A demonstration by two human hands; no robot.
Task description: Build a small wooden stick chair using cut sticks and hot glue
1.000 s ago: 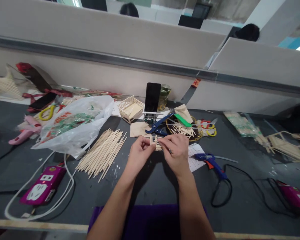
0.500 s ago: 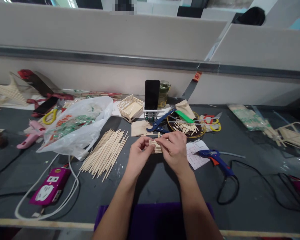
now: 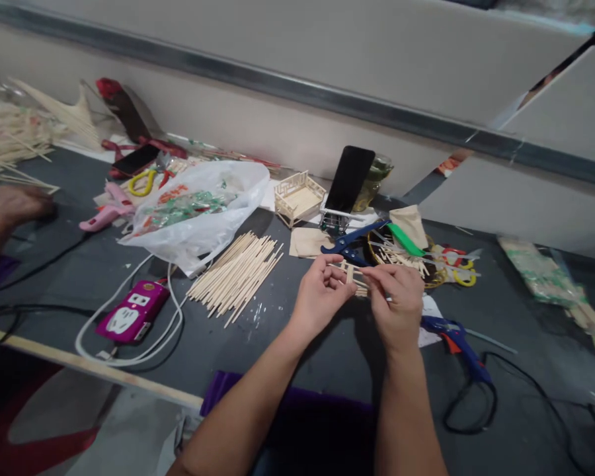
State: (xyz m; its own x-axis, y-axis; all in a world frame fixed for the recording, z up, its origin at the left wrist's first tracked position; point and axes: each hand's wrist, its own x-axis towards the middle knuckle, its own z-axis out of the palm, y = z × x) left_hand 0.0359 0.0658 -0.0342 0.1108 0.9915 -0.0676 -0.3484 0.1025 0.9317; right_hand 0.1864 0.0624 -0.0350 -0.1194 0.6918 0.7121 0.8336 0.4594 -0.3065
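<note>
Between my two hands is a small wooden stick frame (image 3: 350, 272), partly hidden by my fingers. My left hand (image 3: 322, 294) grips its left side with thumb and fingers. From the right, my right hand (image 3: 395, 301) pinches the frame's other side. A pile of thin wooden sticks (image 3: 235, 274) lies left of my hands. Just beyond them are a blue cutter (image 3: 352, 244) and a round basket (image 3: 434, 274) of short stick pieces. A blue hot glue gun (image 3: 459, 344) rests to the right on a sheet of paper.
A small wooden tray-like model (image 3: 300, 198) stands beside a phone (image 3: 350, 178) on a holder. To the left are a plastic bag (image 3: 198, 218), a pink glue gun (image 3: 110, 208) and a purple power strip (image 3: 133, 312) with cables. Another person's hand (image 3: 17, 205) is at far left.
The view has turned and tilted, so the table things appear shifted right. The stick frame in my hands is turned differently. More of the other person's hand shows at left.
</note>
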